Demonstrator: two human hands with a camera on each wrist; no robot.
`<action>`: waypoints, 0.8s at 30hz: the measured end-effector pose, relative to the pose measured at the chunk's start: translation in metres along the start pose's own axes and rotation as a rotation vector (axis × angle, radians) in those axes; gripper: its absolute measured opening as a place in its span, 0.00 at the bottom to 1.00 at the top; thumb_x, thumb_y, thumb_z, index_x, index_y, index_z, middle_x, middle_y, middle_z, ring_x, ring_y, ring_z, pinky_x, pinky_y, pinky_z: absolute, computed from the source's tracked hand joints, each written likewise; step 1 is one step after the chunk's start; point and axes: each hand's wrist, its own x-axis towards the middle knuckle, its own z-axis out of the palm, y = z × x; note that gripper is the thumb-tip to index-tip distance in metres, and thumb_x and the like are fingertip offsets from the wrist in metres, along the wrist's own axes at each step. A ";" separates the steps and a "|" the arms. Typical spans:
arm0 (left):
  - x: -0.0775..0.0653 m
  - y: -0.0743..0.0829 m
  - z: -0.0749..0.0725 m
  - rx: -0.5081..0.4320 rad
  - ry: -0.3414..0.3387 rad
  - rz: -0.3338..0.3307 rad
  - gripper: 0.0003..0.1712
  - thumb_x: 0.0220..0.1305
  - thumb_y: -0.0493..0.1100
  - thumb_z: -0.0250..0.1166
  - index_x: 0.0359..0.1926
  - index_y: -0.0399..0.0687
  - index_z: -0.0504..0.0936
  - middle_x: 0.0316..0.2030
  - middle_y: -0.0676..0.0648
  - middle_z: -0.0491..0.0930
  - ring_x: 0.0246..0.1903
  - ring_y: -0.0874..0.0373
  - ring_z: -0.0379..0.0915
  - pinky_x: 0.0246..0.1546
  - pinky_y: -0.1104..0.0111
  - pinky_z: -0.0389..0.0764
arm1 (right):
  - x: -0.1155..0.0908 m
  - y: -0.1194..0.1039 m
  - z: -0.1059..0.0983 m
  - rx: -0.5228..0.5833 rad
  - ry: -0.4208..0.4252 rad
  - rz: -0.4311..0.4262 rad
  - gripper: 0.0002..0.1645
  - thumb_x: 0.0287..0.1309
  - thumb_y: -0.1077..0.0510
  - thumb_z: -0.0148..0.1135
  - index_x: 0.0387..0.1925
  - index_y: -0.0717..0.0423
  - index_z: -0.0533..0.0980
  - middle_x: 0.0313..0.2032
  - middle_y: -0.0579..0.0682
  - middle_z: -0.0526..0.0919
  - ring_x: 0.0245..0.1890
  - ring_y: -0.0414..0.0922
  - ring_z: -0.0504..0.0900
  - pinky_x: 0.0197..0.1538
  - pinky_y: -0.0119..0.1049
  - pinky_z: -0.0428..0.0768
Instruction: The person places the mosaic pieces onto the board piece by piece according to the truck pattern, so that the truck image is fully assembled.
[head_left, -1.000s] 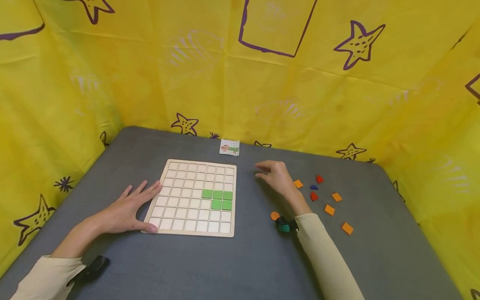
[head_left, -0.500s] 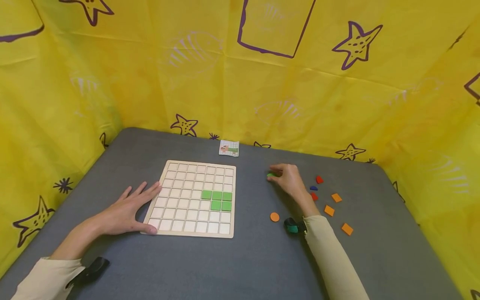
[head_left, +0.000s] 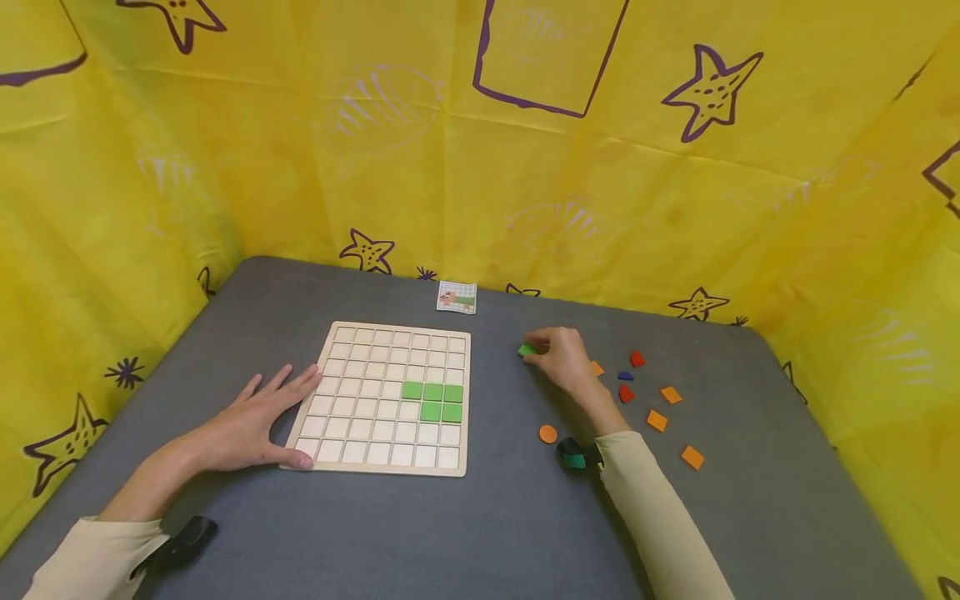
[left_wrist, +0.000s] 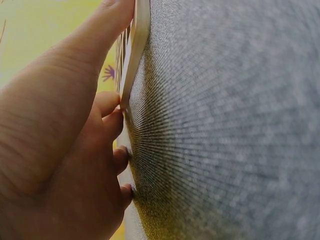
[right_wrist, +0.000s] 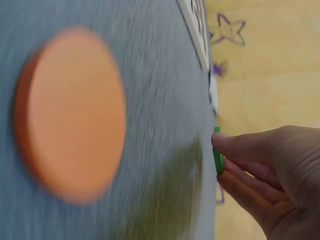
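Note:
A pale wooden grid board (head_left: pixel 375 392) lies on the grey table, with several green square tiles (head_left: pixel 432 392) set in cells along its right side. My left hand (head_left: pixel 240 425) rests spread at the board's left edge, thumb on the near corner and fingertips on the rim; the left wrist view shows the thumb (left_wrist: pixel 112 20) against the wooden edge. To the right of the board, my right hand (head_left: pixel 561 358) pinches a green tile (right_wrist: pixel 218 152) between thumb and fingers, above the table.
An orange disc (head_left: pixel 548 434) lies near the right wrist. Several orange squares (head_left: pixel 657 420), red pieces (head_left: pixel 626 393) and a blue half-round piece (head_left: pixel 626 376) are scattered at the right. A small picture card (head_left: pixel 457 297) lies behind the board. Yellow cloth (head_left: pixel 480 183) surrounds the table.
My right hand picked up a green tile, drawing right at first, then shifted back left with it toward the board. The left hand stayed put on the board's edge.

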 end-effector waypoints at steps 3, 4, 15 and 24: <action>0.000 0.000 0.000 -0.002 -0.001 0.001 0.70 0.42 0.70 0.73 0.77 0.45 0.49 0.76 0.37 0.47 0.72 0.29 0.34 0.65 0.35 0.29 | 0.002 -0.011 0.006 0.015 -0.017 -0.038 0.19 0.49 0.68 0.73 0.45 0.68 0.83 0.42 0.60 0.87 0.42 0.53 0.86 0.45 0.42 0.83; 0.000 0.000 0.001 -0.002 -0.001 -0.003 0.70 0.41 0.71 0.73 0.77 0.45 0.49 0.76 0.37 0.47 0.72 0.29 0.33 0.65 0.35 0.29 | 0.003 -0.015 0.009 0.022 -0.023 -0.046 0.19 0.49 0.69 0.73 0.46 0.68 0.83 0.42 0.60 0.87 0.43 0.52 0.86 0.45 0.41 0.83; 0.001 -0.001 0.000 0.002 -0.005 -0.005 0.70 0.42 0.71 0.73 0.77 0.45 0.49 0.76 0.38 0.46 0.73 0.30 0.33 0.65 0.35 0.29 | 0.010 -0.055 0.033 0.009 -0.087 -0.182 0.18 0.50 0.68 0.73 0.45 0.65 0.84 0.43 0.56 0.87 0.42 0.49 0.86 0.46 0.37 0.83; 0.000 -0.002 0.002 0.000 -0.002 -0.001 0.70 0.42 0.72 0.72 0.77 0.45 0.49 0.76 0.39 0.47 0.73 0.31 0.33 0.66 0.36 0.28 | 0.017 -0.081 0.057 0.076 -0.147 -0.313 0.18 0.50 0.68 0.72 0.46 0.65 0.83 0.44 0.56 0.87 0.44 0.48 0.86 0.48 0.36 0.82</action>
